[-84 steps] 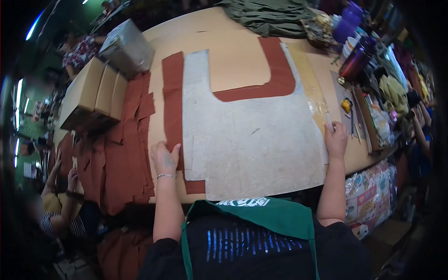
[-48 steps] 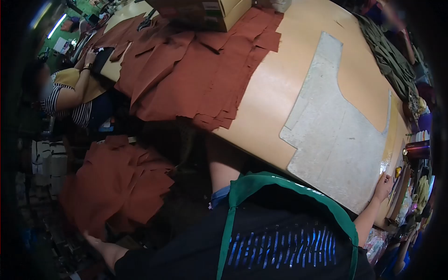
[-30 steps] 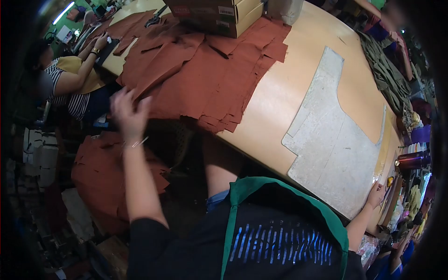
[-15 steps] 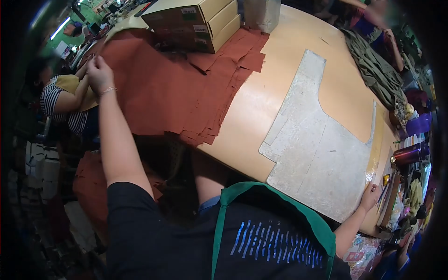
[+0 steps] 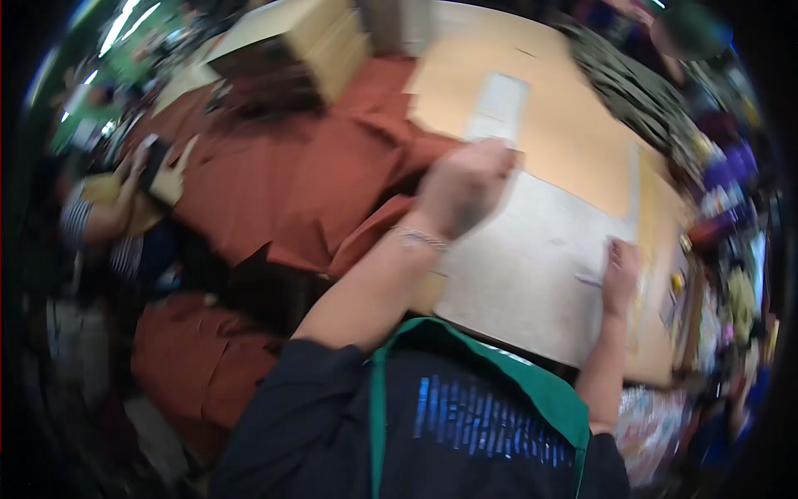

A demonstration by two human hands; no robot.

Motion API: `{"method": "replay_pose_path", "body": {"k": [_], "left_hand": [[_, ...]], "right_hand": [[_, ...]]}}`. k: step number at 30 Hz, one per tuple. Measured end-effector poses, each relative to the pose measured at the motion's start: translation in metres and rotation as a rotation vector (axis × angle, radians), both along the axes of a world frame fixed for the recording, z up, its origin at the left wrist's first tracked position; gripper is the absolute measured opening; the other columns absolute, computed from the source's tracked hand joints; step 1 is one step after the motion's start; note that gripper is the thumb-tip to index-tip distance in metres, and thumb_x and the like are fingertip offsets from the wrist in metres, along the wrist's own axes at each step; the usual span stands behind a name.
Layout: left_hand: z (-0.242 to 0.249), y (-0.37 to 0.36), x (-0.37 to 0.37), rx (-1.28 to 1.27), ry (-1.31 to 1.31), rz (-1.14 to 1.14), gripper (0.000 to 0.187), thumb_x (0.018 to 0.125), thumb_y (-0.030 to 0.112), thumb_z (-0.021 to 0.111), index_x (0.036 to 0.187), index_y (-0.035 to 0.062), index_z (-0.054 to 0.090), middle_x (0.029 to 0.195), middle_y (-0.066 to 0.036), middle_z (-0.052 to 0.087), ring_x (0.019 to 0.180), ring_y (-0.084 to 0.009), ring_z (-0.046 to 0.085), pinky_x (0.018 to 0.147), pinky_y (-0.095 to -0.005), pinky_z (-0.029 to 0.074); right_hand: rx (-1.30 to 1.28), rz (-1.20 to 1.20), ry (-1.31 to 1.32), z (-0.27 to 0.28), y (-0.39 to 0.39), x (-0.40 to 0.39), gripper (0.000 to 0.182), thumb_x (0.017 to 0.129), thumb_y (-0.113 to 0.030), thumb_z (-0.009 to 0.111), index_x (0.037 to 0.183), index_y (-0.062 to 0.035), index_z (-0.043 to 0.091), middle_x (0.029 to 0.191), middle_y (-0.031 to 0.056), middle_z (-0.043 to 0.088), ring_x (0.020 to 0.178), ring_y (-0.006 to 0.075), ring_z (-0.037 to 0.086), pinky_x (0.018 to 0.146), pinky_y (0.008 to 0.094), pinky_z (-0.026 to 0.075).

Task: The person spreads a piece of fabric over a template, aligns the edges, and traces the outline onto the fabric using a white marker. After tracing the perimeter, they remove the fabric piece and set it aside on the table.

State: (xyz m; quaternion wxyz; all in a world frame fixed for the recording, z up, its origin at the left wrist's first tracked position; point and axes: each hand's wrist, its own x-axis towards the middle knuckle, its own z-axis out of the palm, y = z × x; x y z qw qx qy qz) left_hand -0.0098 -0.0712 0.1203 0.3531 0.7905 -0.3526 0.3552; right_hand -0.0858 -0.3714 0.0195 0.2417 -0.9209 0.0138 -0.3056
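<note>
My left hand (image 5: 467, 190), blurred by motion, is closed on the edge of a rust-red fabric (image 5: 283, 175), above a pale grey flat template (image 5: 524, 249). The fabric rises in folds toward that hand, and my forearm crosses in front of it. On the right, my right hand (image 5: 621, 274) is over the template near its right side, fingers curled. A thin pale stick (image 5: 588, 278) shows beside those fingers; what it is, I cannot make out. The template lies flat on the tan tabletop (image 5: 465, 58), partly hidden by my left hand.
Stacked cardboard boxes (image 5: 291, 50) stand on the fabric at the back left. Dark green cloth (image 5: 632, 91) lies along the far right edge. More rust-red fabric (image 5: 199, 358) hangs low on the left. Another person (image 5: 108, 208) works at the left, holding a dark object.
My left hand has swung right from the far left to over the template, drawing the fabric into folds. My right hand has moved up and inward from the template's lower right corner.
</note>
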Motion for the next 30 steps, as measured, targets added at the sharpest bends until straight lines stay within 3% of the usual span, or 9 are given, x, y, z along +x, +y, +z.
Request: {"method": "replay_pose_path", "body": {"k": [2, 4, 7, 10, 15, 19, 21, 24, 30], "left_hand": [[-0.005, 0.002, -0.012, -0.141, 0.291, 0.006, 0.006, 0.073, -0.004, 0.053, 0.074, 0.0013, 0.05, 0.067, -0.016, 0.052, 0.057, -0.0278, 0.053, 0.052, -0.0321, 0.044], [-0.01, 0.005, -0.028, -0.237, 0.561, -0.11, 0.005, 0.078, -0.004, 0.052, 0.081, -0.0008, 0.054, 0.065, -0.01, 0.052, 0.057, -0.013, 0.051, 0.053, -0.0237, 0.042], [-0.014, 0.002, -0.044, -0.257, 0.548, -0.155, 0.004, 0.08, -0.001, 0.054, 0.082, 0.0006, 0.051, 0.063, -0.005, 0.051, 0.056, -0.0099, 0.05, 0.052, -0.0219, 0.041], [-0.01, -0.003, -0.052, -0.3, 0.421, -0.204, 0.007, 0.081, 0.0, 0.054, 0.085, 0.0026, 0.049, 0.067, -0.004, 0.05, 0.056, -0.0082, 0.049, 0.05, -0.0199, 0.041], [0.015, 0.004, -0.07, -0.402, 0.234, -0.207, 0.011, 0.08, -0.004, 0.05, 0.089, 0.0026, 0.048, 0.072, -0.004, 0.049, 0.059, -0.011, 0.048, 0.055, -0.0208, 0.041], [0.035, -0.012, -0.085, -0.647, 0.202, -0.537, 0.02, 0.077, -0.007, 0.051, 0.093, 0.002, 0.044, 0.063, -0.002, 0.042, 0.051, -0.0109, 0.041, 0.046, -0.0253, 0.037], [0.042, -0.031, -0.095, -0.483, 0.371, -0.86, 0.018, 0.074, -0.001, 0.057, 0.089, 0.0054, 0.048, 0.067, -0.006, 0.047, 0.056, -0.0223, 0.049, 0.05, -0.034, 0.041], [0.046, -0.077, -0.111, -0.444, 0.369, -1.055, 0.01, 0.084, 0.008, 0.051, 0.083, 0.0042, 0.041, 0.071, -0.011, 0.049, 0.062, -0.0293, 0.05, 0.056, -0.0347, 0.041], [0.082, -0.115, -0.078, -1.058, 0.534, -0.966, 0.01, 0.09, 0.01, 0.042, 0.087, 0.0024, 0.037, 0.068, -0.003, 0.041, 0.063, -0.0075, 0.04, 0.056, -0.0238, 0.036]], "right_hand": [[0.001, -0.033, 0.0, 0.002, 0.003, -0.005, 0.011, 0.075, -0.005, 0.061, 0.085, -0.0015, 0.058, 0.079, 0.0133, 0.053, 0.079, 0.0296, 0.051, 0.071, 0.0368, 0.041], [0.035, 0.008, 0.008, 0.002, -0.001, -0.014, 0.022, 0.074, -0.013, 0.065, 0.093, -0.0041, 0.058, 0.088, 0.0128, 0.054, 0.086, 0.0297, 0.05, 0.077, 0.0378, 0.04], [-0.037, 0.028, 0.168, -0.002, 0.012, -0.02, 0.043, 0.066, -0.031, 0.071, 0.099, -0.0062, 0.058, 0.105, 0.0143, 0.052, 0.101, 0.032, 0.048, 0.087, 0.0393, 0.039], [-0.238, 0.035, 0.208, -0.004, 0.022, -0.021, 0.051, 0.062, -0.034, 0.073, 0.101, -0.006, 0.057, 0.115, 0.0153, 0.048, 0.108, 0.0332, 0.044, 0.091, 0.0407, 0.037], [0.017, 0.33, 0.24, -0.001, 0.01, -0.029, 0.043, 0.059, -0.02, 0.076, 0.095, -0.0029, 0.058, 0.117, 0.0172, 0.048, 0.109, 0.0344, 0.044, 0.09, 0.0403, 0.04], [0.179, 0.3, 0.321, -0.015, -0.006, -0.045, 0.024, 0.068, -0.005, 0.068, 0.089, 0.0, 0.057, 0.113, 0.0183, 0.05, 0.109, 0.0311, 0.047, 0.088, 0.0362, 0.043], [0.219, 0.233, 0.348, -0.022, -0.009, -0.049, 0.021, 0.077, -0.004, 0.058, 0.099, -0.0024, 0.058, 0.11, 0.0141, 0.053, 0.104, 0.0246, 0.051, 0.089, 0.0326, 0.043], [0.566, 0.082, 0.429, 0.041, 0.036, -0.059, 0.032, 0.074, -0.003, 0.062, 0.103, 0.0008, 0.051, 0.108, 0.0148, 0.054, 0.104, 0.0273, 0.051, 0.087, 0.0319, 0.042], [0.443, 0.21, 0.164, 0.042, 0.04, -0.078, 0.038, 0.073, -0.004, 0.064, 0.107, 0.0007, 0.049, 0.11, 0.0143, 0.053, 0.104, 0.026, 0.05, 0.087, 0.0306, 0.04]]}}
